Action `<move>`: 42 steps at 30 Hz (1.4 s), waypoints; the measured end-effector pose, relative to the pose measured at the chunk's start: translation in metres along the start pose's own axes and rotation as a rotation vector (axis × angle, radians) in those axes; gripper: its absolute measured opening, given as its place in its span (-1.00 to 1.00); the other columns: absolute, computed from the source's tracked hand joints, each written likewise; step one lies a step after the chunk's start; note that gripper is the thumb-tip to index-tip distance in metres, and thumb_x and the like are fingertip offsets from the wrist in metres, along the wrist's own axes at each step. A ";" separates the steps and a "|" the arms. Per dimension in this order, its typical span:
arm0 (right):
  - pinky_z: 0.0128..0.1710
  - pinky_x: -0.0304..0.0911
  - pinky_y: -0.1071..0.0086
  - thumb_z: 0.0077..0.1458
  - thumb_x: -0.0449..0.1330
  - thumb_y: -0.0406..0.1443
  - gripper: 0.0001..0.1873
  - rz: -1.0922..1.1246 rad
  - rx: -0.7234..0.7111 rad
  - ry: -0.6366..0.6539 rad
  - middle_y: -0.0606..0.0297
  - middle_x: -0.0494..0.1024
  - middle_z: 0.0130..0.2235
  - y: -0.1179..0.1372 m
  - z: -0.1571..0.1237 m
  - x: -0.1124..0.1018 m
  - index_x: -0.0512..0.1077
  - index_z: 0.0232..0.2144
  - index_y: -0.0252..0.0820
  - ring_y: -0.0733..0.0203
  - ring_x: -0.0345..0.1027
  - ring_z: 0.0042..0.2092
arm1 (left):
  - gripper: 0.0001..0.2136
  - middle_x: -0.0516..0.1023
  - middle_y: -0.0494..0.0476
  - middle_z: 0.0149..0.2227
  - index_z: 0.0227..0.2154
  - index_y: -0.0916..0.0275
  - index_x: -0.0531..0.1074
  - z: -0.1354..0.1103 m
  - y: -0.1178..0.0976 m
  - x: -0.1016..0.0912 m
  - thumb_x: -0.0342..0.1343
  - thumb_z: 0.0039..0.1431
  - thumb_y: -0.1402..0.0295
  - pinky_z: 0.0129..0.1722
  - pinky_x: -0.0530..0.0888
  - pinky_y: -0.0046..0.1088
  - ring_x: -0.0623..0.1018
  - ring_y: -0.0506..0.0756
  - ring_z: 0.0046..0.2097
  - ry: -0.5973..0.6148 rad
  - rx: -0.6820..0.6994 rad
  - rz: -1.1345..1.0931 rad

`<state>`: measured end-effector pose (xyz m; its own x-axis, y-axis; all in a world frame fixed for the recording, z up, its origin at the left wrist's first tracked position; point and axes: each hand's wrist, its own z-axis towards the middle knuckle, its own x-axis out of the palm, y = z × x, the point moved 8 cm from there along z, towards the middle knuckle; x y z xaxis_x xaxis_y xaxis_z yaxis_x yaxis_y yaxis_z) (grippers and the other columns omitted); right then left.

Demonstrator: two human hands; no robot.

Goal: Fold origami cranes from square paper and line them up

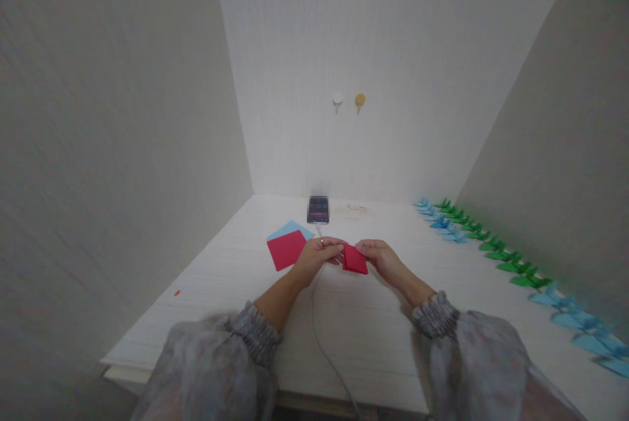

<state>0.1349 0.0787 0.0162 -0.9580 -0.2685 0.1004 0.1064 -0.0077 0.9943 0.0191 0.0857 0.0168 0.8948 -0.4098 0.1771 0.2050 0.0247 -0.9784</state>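
Pinching a small red paper [354, 258] in the middle of the frame, we grip it with our left hand [314, 256] and right hand [381, 256] over the table [373, 329]. It is already folded small. One flat red sheet [285, 249] lies left; finished paper birds [491, 244] line the right.

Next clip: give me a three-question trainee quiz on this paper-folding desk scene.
1. True or false: the left hand and right hand both grip the folded red paper.
2. Which lies nearest the left hand? A flat red sheet; B phone; C wall hooks.
3. Fill in: the row of folded figures by the right wall is green and ____.
Key: 1 true; 2 A; 3 blue.
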 end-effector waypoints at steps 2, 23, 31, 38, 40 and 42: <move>-0.47 0.05 0.45 -0.25 0.20 -0.23 -0.80 0.006 0.003 0.011 0.37 0.39 -0.62 -0.001 0.000 0.001 0.38 -0.66 -0.29 0.36 0.17 -0.55 | -0.75 0.48 0.09 -0.53 -0.39 0.38 0.43 0.000 0.000 -0.002 0.13 -0.18 0.34 -0.44 0.34 -0.52 0.40 -0.07 -0.54 -0.021 -0.010 0.015; -0.42 0.13 0.43 0.02 -0.04 -0.11 -0.71 -0.420 -0.285 -0.023 0.32 0.34 -0.45 0.024 -0.007 0.022 0.29 -0.42 -0.22 0.32 0.21 -0.43 | -0.82 0.44 0.06 -0.57 -0.54 0.35 0.42 0.003 -0.005 -0.010 -0.02 -0.12 0.36 -0.49 0.28 -0.55 0.36 -0.04 -0.52 -0.161 0.028 0.250; -0.36 0.17 0.38 -0.10 0.11 -0.27 -0.68 -0.958 -0.404 -0.066 0.20 0.38 -0.25 0.033 -0.015 0.035 0.28 -0.21 -0.17 0.27 0.27 -0.38 | -0.82 0.41 0.03 -0.62 -0.61 0.33 0.43 0.006 -0.010 -0.018 -0.04 -0.15 0.37 -0.53 0.23 -0.56 0.36 -0.02 -0.52 -0.234 0.057 0.523; -0.43 0.15 0.40 -0.02 -0.02 -0.34 -0.79 -0.912 -0.372 -0.159 0.26 0.47 -0.49 0.034 -0.010 0.020 0.41 -0.41 -0.19 0.22 0.31 -0.45 | -0.82 0.41 0.03 -0.64 -0.59 0.33 0.43 0.001 -0.007 -0.006 0.00 -0.14 0.33 -0.55 0.22 -0.55 0.32 -0.04 -0.57 -0.156 -0.023 0.335; -0.46 0.15 0.42 -0.04 -0.01 -0.33 -0.80 -0.852 -0.372 -0.173 0.29 0.46 -0.53 0.035 -0.010 0.016 0.42 -0.45 -0.20 0.24 0.29 -0.47 | -0.81 0.42 0.04 -0.62 -0.58 0.34 0.44 0.001 -0.005 -0.007 0.01 -0.15 0.31 -0.53 0.23 -0.54 0.33 -0.04 -0.56 -0.150 -0.038 0.309; -0.47 0.14 0.43 -0.04 0.00 -0.33 -0.81 -0.803 -0.375 -0.172 0.31 0.45 -0.55 0.035 -0.009 0.015 0.42 -0.47 -0.20 0.25 0.28 -0.49 | -0.81 0.43 0.05 -0.62 -0.57 0.34 0.44 0.001 -0.003 -0.008 0.01 -0.15 0.31 -0.53 0.23 -0.54 0.33 -0.04 -0.56 -0.148 -0.052 0.283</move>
<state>0.1266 0.0653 0.0521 -0.8047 0.1008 -0.5851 -0.5608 -0.4526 0.6933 0.0121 0.0896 0.0180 0.9621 -0.2563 -0.0930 -0.0774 0.0703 -0.9945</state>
